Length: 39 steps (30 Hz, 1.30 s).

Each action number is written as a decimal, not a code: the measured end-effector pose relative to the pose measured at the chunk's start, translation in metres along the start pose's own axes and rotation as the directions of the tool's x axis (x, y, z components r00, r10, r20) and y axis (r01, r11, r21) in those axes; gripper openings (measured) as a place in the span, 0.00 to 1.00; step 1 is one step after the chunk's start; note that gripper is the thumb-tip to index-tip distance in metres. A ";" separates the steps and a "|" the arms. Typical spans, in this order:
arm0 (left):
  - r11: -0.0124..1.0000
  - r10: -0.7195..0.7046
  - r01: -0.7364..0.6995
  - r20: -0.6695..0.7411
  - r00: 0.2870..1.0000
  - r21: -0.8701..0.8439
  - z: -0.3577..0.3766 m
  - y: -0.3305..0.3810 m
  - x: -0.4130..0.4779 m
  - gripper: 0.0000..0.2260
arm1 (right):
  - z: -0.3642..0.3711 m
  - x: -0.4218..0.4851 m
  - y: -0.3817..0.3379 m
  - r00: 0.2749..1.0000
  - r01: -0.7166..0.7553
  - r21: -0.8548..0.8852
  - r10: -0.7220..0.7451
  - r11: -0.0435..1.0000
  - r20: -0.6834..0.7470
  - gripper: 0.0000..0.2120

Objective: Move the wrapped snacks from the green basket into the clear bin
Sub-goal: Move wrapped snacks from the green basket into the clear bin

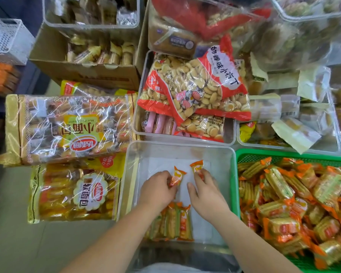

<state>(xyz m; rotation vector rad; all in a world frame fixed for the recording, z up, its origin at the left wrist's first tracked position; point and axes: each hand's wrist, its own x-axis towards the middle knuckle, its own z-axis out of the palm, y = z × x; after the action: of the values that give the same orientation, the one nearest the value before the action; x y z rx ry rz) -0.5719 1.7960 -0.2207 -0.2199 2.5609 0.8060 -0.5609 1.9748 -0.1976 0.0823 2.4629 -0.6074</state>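
Orange-ended wrappers poke out of both hands, which are down inside the clear bin (177, 147). The left hand (159, 191) pinches one cracker packet (176, 176) by its near end. The right hand (207, 192) has its fingers curled over a second packet (196, 170) just to the right of it, and both packets are over the far half of the bin's white liner (197, 219). A short row of packets (172, 221) seems to stand on edge at the near end, partly under the left forearm. The green basket (264, 153), right beside the bin on the right, is heaped with many more wrapped snacks (295, 203). That row looks the likeliest trouble: packets on edge (slick film, nothing bracing their far side) could topple if a wrist or forearm drags across them on the way out. Let go loosely, the two held packets may land flat and askew instead of joining the row. Digging into the heap could also push snacks over the basket's rim.
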 end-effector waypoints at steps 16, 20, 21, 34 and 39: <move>0.948 -0.008 0.012 0.012 1.000 -0.318 0.021 0.026 0.030 0.10 | -0.004 -0.003 -0.003 0.995 -0.095 0.260 0.086 0.961 0.046 0.31; 0.961 -0.015 0.019 0.015 1.000 -0.276 0.011 0.024 0.020 0.12 | -0.006 -0.021 -0.009 0.994 -0.019 0.277 0.047 0.961 -0.094 0.25; 0.966 -0.019 0.022 0.016 1.000 -0.258 0.005 0.020 0.014 0.13 | -0.006 -0.026 -0.010 0.994 -0.025 0.266 0.053 0.964 -0.098 0.22; 0.994 0.056 -0.083 0.303 0.951 0.076 -0.020 -0.004 -0.070 0.22 | 0.024 -0.058 -0.011 0.951 -0.204 0.130 0.164 0.970 0.263 0.24; 0.946 -0.006 0.035 0.091 0.996 -0.323 -0.041 -0.007 -0.080 0.12 | 0.001 -0.073 -0.011 0.973 -0.231 0.437 0.194 0.869 0.128 0.12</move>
<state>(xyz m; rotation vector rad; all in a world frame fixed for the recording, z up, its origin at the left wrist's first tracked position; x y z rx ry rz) -0.5138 1.7683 -0.1573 -0.3040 2.3275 1.2006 -0.5024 1.9703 -0.1526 0.4975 2.1503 -1.0476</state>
